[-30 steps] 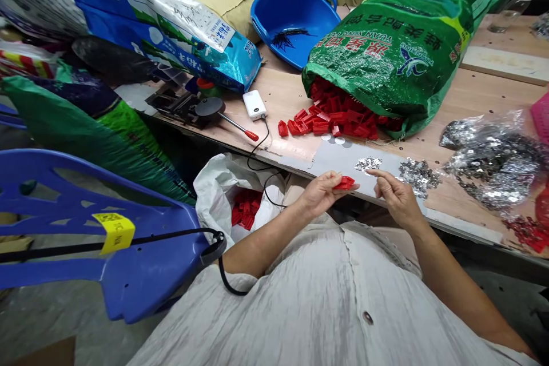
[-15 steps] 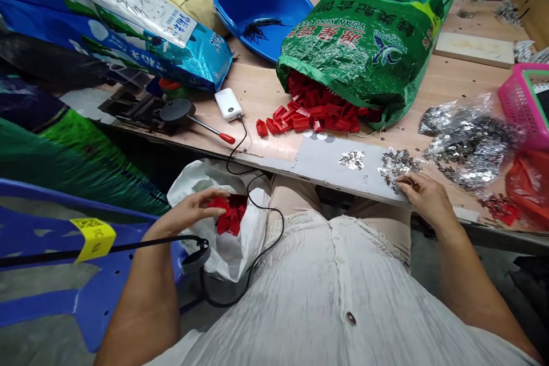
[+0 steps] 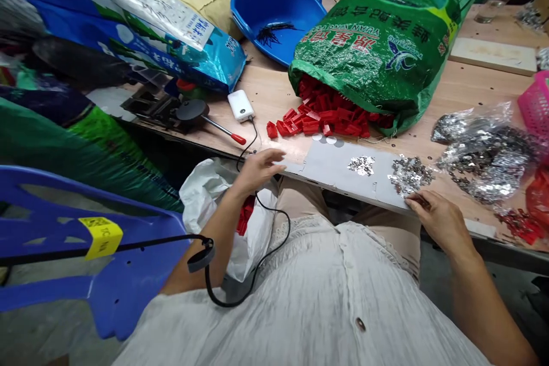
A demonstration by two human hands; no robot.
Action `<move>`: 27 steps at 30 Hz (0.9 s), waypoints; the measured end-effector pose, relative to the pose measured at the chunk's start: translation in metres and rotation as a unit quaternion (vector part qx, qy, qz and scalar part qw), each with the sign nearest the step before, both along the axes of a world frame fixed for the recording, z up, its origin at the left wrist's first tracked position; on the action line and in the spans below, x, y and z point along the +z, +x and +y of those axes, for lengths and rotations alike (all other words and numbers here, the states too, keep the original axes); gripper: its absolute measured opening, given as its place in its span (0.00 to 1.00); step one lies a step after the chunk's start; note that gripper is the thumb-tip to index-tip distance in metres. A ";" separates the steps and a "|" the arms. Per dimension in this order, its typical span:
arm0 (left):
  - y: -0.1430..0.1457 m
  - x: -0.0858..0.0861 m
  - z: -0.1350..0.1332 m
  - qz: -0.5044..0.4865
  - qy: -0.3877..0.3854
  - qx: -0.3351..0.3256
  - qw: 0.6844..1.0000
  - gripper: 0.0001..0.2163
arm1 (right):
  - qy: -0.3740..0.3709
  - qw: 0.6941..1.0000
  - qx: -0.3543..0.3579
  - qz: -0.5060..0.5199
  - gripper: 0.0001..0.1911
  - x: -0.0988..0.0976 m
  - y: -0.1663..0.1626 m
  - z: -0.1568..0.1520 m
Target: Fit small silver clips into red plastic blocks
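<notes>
Metal pieces [image 3: 410, 175] lie by the right hand [image 3: 441, 220], grip unclear; left hand [image 3: 259, 170] spread apart

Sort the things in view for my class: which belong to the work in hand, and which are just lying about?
Likely in the work:
red pieces, spilling from the green sack
darker metal pile, at the right hand
brighter metal pile, beside it
white sack, holding more red pieces

Apparently just lying about:
blue basin
white device
clear bottle

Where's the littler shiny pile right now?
In the head view, the smaller shiny pile lies right of centre on the grey sheet, just left of the bigger shiny pile.
</notes>
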State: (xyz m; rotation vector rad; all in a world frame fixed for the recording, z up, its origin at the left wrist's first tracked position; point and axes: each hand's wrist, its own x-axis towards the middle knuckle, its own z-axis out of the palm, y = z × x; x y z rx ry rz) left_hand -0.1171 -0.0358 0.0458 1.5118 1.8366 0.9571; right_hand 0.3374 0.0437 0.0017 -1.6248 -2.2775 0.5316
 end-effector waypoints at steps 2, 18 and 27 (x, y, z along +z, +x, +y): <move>0.018 -0.003 0.031 0.055 0.033 -0.023 0.998 0.18 | 0.006 1.000 -0.003 -0.009 0.12 -0.001 0.003 0.001; 0.081 -0.034 0.146 0.410 -0.024 -0.089 0.907 0.15 | -0.031 0.998 -0.058 0.000 0.15 0.008 0.007 0.004; 0.071 -0.022 0.123 0.364 -0.010 -0.073 0.929 0.12 | 0.002 0.998 -0.057 0.009 0.15 0.005 0.003 0.005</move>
